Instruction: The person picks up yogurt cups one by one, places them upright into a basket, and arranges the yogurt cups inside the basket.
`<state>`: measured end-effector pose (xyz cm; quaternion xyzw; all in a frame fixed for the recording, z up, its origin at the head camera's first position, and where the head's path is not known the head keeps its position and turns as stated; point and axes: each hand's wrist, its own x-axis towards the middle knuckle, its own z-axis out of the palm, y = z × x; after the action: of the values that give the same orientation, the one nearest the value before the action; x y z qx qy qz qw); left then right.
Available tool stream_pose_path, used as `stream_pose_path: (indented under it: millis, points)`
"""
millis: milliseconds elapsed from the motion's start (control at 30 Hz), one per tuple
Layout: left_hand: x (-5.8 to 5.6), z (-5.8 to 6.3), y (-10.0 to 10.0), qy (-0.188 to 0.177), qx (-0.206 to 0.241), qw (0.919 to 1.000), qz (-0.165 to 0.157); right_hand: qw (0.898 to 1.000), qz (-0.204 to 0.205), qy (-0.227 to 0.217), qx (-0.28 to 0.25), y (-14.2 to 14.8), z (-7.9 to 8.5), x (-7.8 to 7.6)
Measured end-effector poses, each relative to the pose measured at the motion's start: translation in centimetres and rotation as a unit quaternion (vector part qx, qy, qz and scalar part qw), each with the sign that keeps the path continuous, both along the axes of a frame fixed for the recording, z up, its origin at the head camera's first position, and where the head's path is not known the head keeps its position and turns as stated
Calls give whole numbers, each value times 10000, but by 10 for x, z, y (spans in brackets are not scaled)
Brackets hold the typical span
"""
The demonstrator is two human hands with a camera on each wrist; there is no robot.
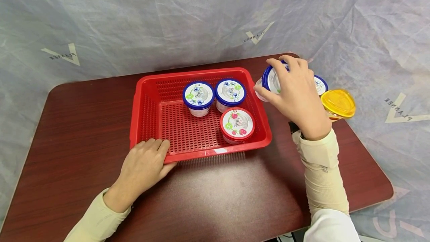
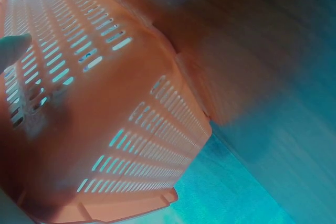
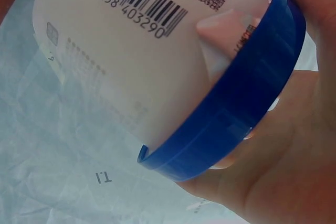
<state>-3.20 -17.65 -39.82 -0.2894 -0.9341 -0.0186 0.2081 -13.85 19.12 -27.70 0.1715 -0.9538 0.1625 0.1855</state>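
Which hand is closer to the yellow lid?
Right. The right hand, gripping a blue-lidded tub, is close beside the yellow lid; the left hand is farther away, gripping the red basket.

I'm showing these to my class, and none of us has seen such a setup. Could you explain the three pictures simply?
There's no robot: a person works with bare hands. The big picture comes from a head-worn camera; the others come from cameras on the left and right wrists. On the dark table is a red basket containing two blue-lidded cups and a red-lidded cup. The left hand grips its rim; the right hand holds another blue-lidded cup, tilted. Farther right are one more blue lid and a yellow-lidded cup.
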Motion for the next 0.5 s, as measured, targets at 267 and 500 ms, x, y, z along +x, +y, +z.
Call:
stream_pose_path:
  millis: [267,500]
  points:
    - [0,0,0,11,30,10000,3,9999,96,8,45,-5,0,4]
    - [0,0,0,18,44,10000,-1,9993,333,155,93,-11,0,9]
